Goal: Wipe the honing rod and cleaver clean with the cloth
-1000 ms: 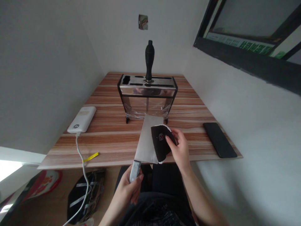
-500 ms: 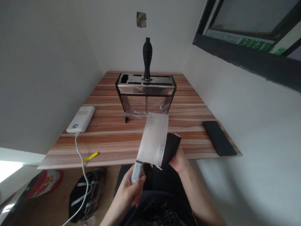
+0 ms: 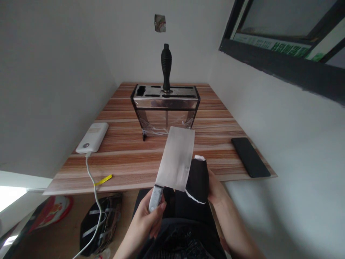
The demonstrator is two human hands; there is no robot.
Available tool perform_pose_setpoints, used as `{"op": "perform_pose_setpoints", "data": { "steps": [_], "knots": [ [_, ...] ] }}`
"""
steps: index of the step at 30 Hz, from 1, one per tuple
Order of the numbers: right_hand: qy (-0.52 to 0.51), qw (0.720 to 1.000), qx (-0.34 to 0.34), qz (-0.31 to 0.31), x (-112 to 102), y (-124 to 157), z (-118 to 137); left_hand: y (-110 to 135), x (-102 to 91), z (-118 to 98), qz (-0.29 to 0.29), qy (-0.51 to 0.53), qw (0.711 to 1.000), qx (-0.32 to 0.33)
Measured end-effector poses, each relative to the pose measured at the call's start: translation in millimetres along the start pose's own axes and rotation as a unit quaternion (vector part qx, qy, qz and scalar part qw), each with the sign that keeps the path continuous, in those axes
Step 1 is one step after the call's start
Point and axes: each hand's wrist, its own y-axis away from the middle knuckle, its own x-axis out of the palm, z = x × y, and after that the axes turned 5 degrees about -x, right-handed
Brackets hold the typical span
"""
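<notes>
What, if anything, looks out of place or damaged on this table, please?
Little stands out. The knife rack still wears crinkled clear plastic wrap round its lower half, and a stray yellow strip lies loose near the table's front edge. Nothing looks spilled or broken.

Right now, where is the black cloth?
In the head view the black cloth sits in the right hand, against the cleaver blade's right side.

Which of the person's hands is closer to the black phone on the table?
The right. The right hand, holding a black cloth against the cleaver, sits just left of and below the phone. The left hand, gripping the cleaver's handle, is farther left and lower.
</notes>
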Motion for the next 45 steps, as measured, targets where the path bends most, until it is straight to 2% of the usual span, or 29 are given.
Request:
{"op": "perform_pose_setpoints", "data": {
  "steps": [3,4,6,8,10,11,12,13,16,17,19,20,25,29,34,39,45],
  "knots": [
    [-0.004,1.000,-0.023,-0.009,-10,4,18,0,-5.7,0,-0.014,-0.022,1.000,0.015],
    [0.011,0.998,-0.053,-0.029,-13,5,27,0,-7.9,1,-0.019,-0.031,0.999,0.018],
    [0.058,0.981,-0.158,-0.102,-18,6,45,0,-11.5,1,-0.030,-0.049,0.998,0.017],
    [0.144,0.934,-0.279,-0.172,-19,6,62,1,-13.3,1,-0.034,-0.067,0.997,0.013],
    [0.264,0.856,-0.389,-0.214,-13,6,73,2,-12.8,2,-0.027,-0.078,0.997,0.006],
    [0.327,0.812,-0.434,-0.213,-9,5,75,2,-12.0,2,-0.020,-0.079,0.997,0.003],
    [0.391,0.770,-0.468,-0.187,-4,3,76,2,-11.0,2,-0.015,-0.080,0.997,0.000],
    [0.454,0.734,-0.487,-0.135,2,1,75,2,-10.1,2,-0.011,-0.082,0.997,-0.001],
    [0.603,0.639,-0.466,0.100,16,-5,68,3,-9.2,2,-0.008,-0.088,0.996,-0.003],
    [0.634,0.609,-0.450,0.159,19,-7,64,3,-9.6,2,-0.009,-0.089,0.996,-0.003],
    [0.670,0.564,-0.432,0.214,21,-8,59,3,-11.2,2,-0.009,-0.090,0.996,-0.003],
    [0.681,0.552,-0.427,0.224,21,-8,58,2,-12.1,2,-0.010,-0.091,0.996,-0.003],
    [0.713,0.519,-0.397,0.253,17,-4,55,0,-13.4,1,-0.002,-0.091,0.996,-0.003],
    [0.727,0.493,-0.387,0.280,22,0,51,-1,-11.4,-1,-0.002,-0.082,0.997,-0.002],
    [0.711,0.490,-0.378,0.333,30,8,42,-2,-9.9,-3,-0.014,-0.078,0.997,0.007],
    [0.697,0.482,-0.374,0.377,28,8,39,-4,-14.0,-3,-0.006,-0.086,0.996,-0.004],
    [0.710,0.475,-0.382,0.352,25,-8,52,-8,-20.7,-2,0.011,-0.129,0.992,-0.001]
  ]
}}
